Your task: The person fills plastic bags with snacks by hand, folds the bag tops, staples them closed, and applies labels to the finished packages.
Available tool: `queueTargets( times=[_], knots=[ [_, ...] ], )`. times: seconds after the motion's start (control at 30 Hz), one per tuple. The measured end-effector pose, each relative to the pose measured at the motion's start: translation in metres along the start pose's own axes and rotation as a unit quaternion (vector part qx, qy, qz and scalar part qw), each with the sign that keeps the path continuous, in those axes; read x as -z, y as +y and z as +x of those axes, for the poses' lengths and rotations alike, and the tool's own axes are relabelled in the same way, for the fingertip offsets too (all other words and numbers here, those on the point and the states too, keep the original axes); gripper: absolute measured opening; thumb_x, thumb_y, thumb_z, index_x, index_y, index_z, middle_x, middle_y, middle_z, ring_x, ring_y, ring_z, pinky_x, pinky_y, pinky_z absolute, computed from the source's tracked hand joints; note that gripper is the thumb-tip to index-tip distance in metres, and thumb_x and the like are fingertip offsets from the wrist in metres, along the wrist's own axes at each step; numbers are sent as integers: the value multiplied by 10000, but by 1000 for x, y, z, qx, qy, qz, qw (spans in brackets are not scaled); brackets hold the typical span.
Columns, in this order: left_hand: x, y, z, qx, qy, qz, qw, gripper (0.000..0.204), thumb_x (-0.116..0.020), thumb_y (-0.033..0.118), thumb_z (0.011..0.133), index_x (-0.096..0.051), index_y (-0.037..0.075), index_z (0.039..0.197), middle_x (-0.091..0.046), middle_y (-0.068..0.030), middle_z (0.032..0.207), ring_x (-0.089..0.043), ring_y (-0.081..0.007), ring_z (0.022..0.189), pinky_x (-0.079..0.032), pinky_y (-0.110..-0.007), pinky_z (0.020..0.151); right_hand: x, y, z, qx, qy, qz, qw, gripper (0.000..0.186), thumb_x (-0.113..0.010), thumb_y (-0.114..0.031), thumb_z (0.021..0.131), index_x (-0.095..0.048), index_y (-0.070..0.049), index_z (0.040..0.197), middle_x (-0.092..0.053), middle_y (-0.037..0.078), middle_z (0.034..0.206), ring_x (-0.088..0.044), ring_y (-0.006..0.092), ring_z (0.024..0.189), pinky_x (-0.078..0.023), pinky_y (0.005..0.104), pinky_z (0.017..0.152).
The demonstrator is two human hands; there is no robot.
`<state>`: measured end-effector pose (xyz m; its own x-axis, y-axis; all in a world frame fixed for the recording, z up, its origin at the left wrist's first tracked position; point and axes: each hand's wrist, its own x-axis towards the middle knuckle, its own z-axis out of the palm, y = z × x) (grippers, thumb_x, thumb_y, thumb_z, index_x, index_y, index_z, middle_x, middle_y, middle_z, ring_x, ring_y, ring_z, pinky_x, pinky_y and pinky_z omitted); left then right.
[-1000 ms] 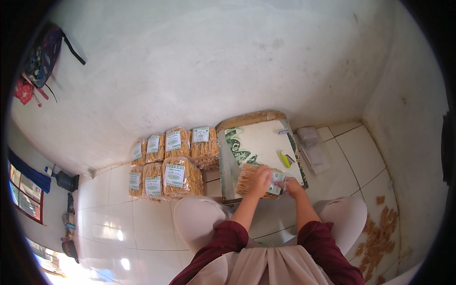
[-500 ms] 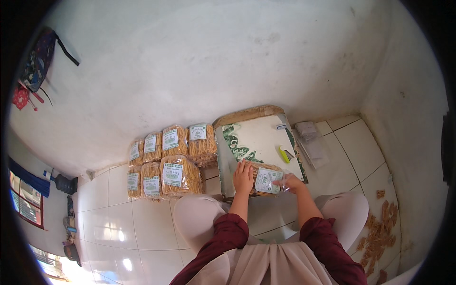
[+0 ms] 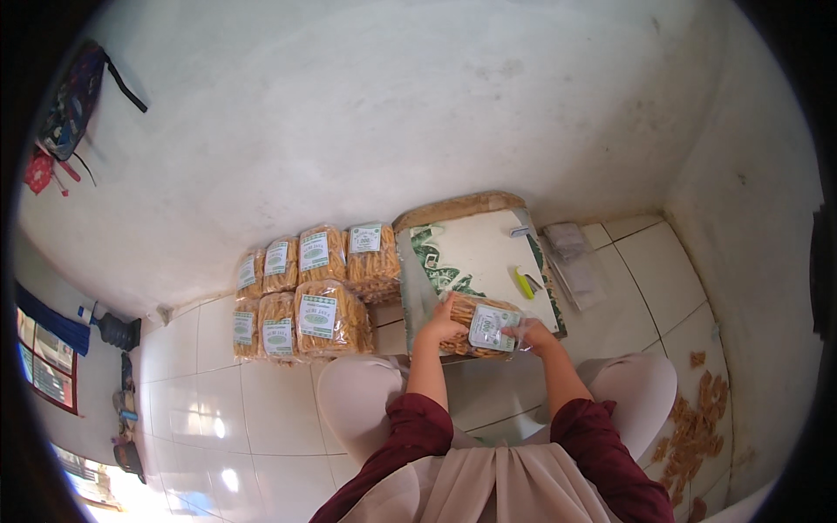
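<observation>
A clear plastic bag of brown snack sticks (image 3: pixel 460 342), with a green-and-white label (image 3: pixel 493 328) on top, lies on its side at the near edge of a low table. My left hand (image 3: pixel 443 322) grips the bag's left end, thumb over its upper edge. At the other end my right hand (image 3: pixel 535 336) pinches the loose clear plastic beside the label. Just beyond the bag, a lime-green stapler (image 3: pixel 527 281) rests on the tabletop (image 3: pixel 479 248), which is white with a green pattern. Farther back lies a small pale box (image 3: pixel 519 232).
Several filled, labelled snack bags (image 3: pixel 324 318) stand in two rows on the tiled floor (image 3: pixel 214 410), left of the table. Clear plastic bags (image 3: pixel 575 266) lie to its right. Loose brown pieces (image 3: pixel 697 423) are scattered at the far right. A wall (image 3: pixel 375 113) rises behind.
My left hand has shifted from lying over the bag's top to holding its left end, fingers lower. The right hand stays at the bag's right end.
</observation>
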<state>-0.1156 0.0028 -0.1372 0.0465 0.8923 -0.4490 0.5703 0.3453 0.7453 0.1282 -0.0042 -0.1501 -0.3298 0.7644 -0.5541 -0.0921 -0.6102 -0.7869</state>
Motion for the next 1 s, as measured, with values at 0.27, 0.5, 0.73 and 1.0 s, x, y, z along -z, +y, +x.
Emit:
queueTargets(
  times=[0.27, 0.5, 0.73, 1.0],
  knots=[
    [-1, -13, 4, -20, 9, 4, 1000, 1107, -795, 124, 559, -129, 194, 1441, -143, -217, 1444, -196, -350, 1336, -260, -365, 1071, -6, -7, -5, -24, -8, -53, 998, 309, -741, -72, 718, -618, 28, 984, -654, 80, 855, -631, 167, 714, -509, 274, 587],
    [-5, -11, 3, -39, 25, 34, 998, 1081, -799, 125, 578, -148, 192, 1438, -199, -195, 1427, -257, -341, 1310, -297, -357, 1054, 0, -6, -7, -21, -44, -29, 998, 312, -736, -85, 722, -624, 8, 998, -662, 72, 886, -639, 166, 711, -513, 275, 580],
    [-3, -6, 3, -37, 2, 8, 999, 1073, -807, 105, 590, -149, 146, 1437, -196, -181, 1443, -234, -308, 1327, -235, -343, 1083, -2, -1, -3, 0, -7, -27, 1000, 315, -720, -51, 725, -612, 47, 1004, -657, 97, 923, -642, 186, 769, -528, 303, 658],
    [0, -8, 3, -30, -9, 13, 999, 1086, -812, 111, 591, -135, 136, 1439, -188, -173, 1454, -219, -301, 1338, -215, -332, 1089, -8, 6, 3, 6, 27, -26, 999, 332, -726, -41, 712, -605, 58, 1004, -655, 103, 924, -633, 186, 770, -516, 302, 671]
  ],
)
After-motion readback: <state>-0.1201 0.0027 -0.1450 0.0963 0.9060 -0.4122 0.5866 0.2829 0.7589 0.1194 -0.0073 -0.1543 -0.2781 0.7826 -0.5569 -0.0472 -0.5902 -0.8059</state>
